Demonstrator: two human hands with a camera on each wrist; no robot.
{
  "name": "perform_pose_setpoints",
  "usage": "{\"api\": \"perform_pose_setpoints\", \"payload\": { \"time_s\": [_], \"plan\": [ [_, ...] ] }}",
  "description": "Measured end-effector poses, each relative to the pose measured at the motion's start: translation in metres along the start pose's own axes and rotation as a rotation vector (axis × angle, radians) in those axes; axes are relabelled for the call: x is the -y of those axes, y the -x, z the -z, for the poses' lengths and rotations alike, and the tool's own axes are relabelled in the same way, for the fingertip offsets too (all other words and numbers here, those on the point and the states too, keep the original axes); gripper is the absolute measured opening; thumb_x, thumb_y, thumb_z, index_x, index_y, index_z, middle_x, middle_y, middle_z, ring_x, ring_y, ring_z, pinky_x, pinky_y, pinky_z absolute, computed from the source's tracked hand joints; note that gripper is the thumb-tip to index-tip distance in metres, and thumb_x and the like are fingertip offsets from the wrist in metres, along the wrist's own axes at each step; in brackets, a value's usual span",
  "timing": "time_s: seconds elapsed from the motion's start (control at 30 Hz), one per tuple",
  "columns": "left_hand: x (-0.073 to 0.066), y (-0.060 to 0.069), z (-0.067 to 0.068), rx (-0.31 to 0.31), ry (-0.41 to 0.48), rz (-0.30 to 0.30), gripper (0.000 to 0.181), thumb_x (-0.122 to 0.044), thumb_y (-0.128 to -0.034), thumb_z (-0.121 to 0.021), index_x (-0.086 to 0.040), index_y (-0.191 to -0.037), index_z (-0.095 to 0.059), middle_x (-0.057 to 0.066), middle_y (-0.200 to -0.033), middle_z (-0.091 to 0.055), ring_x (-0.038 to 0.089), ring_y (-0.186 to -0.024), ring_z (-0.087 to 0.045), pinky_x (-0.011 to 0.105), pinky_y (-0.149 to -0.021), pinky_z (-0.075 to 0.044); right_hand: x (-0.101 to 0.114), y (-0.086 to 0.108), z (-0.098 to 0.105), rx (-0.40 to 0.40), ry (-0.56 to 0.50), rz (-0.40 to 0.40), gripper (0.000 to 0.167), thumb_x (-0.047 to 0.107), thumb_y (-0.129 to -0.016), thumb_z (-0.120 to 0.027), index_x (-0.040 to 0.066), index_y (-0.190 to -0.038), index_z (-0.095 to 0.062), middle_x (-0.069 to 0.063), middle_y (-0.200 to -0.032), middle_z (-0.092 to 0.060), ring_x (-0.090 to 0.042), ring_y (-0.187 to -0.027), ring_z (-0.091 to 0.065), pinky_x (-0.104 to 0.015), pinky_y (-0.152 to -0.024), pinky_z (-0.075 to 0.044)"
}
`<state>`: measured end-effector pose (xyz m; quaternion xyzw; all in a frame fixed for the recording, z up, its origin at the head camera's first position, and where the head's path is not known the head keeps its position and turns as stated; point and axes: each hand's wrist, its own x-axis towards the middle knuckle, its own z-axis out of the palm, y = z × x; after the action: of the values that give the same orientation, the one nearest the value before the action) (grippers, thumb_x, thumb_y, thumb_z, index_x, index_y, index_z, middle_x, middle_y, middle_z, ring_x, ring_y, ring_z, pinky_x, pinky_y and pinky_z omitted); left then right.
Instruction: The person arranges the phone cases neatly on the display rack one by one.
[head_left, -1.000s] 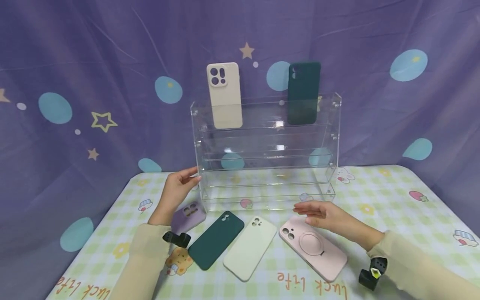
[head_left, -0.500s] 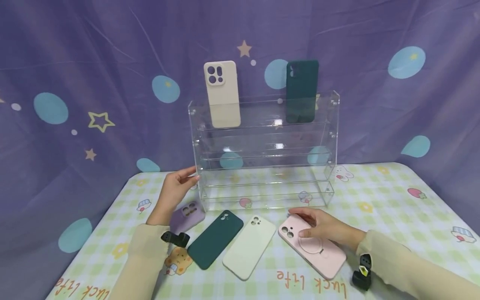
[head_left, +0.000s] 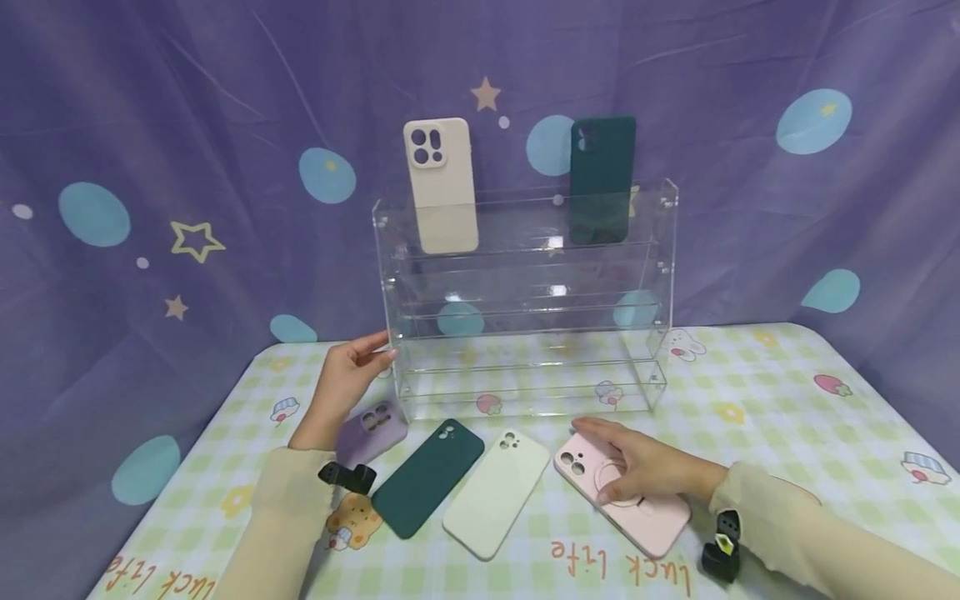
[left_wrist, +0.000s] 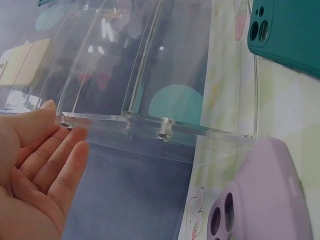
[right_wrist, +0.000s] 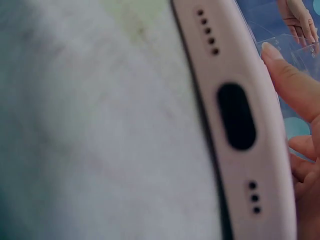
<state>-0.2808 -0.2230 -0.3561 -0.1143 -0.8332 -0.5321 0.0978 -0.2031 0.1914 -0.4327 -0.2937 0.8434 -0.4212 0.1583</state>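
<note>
At the left side of a clear acrylic tiered display stand (head_left: 525, 287), my left hand (head_left: 341, 379) rests its fingertips against the side panel. Its fingers (left_wrist: 62, 170) are loosely extended, palm showing. My right hand (head_left: 652, 462) spans a pink phone case (head_left: 652, 525) lying on the table, thumb at the near long edge and fingers over toward the far edge, gripping it. Some of those fingertips are hidden. On the stand's top tier stand a cream phone case (head_left: 442, 187) and a dark green phone case (head_left: 602, 179).
On the cloth lie a purple phone case (head_left: 371, 437) by the left wrist, another dark green case (head_left: 427, 479) and a pale cream-green case (head_left: 495, 500). A checked tablecloth (head_left: 750, 450) covers the table. Behind hangs a purple patterned curtain (head_left: 225, 100).
My right hand has come down and toward me onto the pink phone case, its thumb moving to the near edge. The left hand stays against the stand.
</note>
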Motion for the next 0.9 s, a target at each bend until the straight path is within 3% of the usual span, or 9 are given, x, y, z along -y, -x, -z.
{"api": "perform_pose_setpoints", "payload": {
  "time_s": [0.27, 0.53, 0.9],
  "plan": [
    [0.001, 0.002, 0.001, 0.008, 0.014, 0.003, 0.041, -0.016, -0.0923, -0.062, 0.003, -0.128, -0.056, 0.019, -0.125, -0.058, -0.011, -0.087, -0.059, 0.015, -0.076, -0.05, -0.002, -0.001, -0.003, -0.054, 0.115, 0.026, 0.103, 0.043, -0.065, -0.081, 0.005, -0.146, -0.031, -0.023, -0.149, -0.027, -0.048, -0.135, -0.021, -0.067, -0.103, -0.02],
    [-0.002, 0.001, 0.0, -0.002, 0.022, 0.007, 0.039, -0.013, -0.0919, -0.062, 0.003, -0.127, -0.056, 0.019, -0.124, -0.059, -0.01, -0.085, -0.06, 0.015, -0.075, -0.051, 0.01, 0.001, -0.001, -0.075, 0.178, 0.043, 0.103, 0.044, -0.064, -0.08, 0.001, -0.145, -0.033, -0.027, -0.145, -0.029, -0.047, -0.13, -0.028, -0.063, -0.1, -0.031],
    [0.0, 0.0, 0.0, -0.007, 0.005, 0.02, 0.039, -0.014, -0.0918, -0.063, 0.002, -0.127, -0.057, 0.018, -0.126, -0.059, -0.01, -0.086, -0.059, 0.015, -0.075, -0.05, 0.018, -0.002, -0.001, -0.184, 0.258, 0.06, 0.098, 0.04, -0.063, -0.083, -0.005, -0.139, -0.04, -0.029, -0.138, -0.04, -0.049, -0.125, -0.037, -0.061, -0.099, -0.034]
  ]
}}
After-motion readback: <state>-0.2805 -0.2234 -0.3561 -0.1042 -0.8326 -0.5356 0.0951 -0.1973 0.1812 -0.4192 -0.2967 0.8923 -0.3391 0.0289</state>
